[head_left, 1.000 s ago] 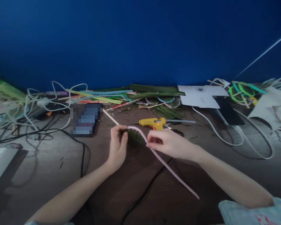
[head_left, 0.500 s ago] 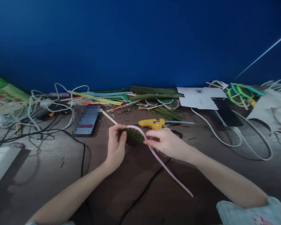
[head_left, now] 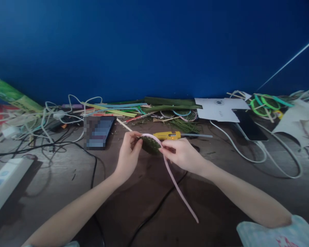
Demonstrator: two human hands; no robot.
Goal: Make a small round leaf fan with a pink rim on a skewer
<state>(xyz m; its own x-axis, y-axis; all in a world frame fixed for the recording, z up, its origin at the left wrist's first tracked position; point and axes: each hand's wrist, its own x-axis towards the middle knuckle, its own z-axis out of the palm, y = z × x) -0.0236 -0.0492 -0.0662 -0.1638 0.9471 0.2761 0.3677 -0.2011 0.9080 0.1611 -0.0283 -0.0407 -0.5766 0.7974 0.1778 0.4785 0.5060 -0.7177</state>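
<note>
A small round woven green leaf fan is held up between my hands. My left hand pinches its left edge, thumb in front. A pale wooden stick points up and left from behind that hand; where it joins the fan is hidden. Along the fan's upper rim runs a pink strip, whose loose end hangs down to the right. My right hand is closed on this strip at the right rim, thumb and fingers pressed together. Just behind the hands lies a yellow glue gun with a small orange light.
A phone lies left of my hands, another phone at the right. Strips and leaves are heaped along the blue wall. White cables, a power strip and a black cord cross the table.
The fan has tilted a little, so more of its woven face shows. The pink strip's loose end has swung left and hangs more steeply. Both hands keep their hold.
</note>
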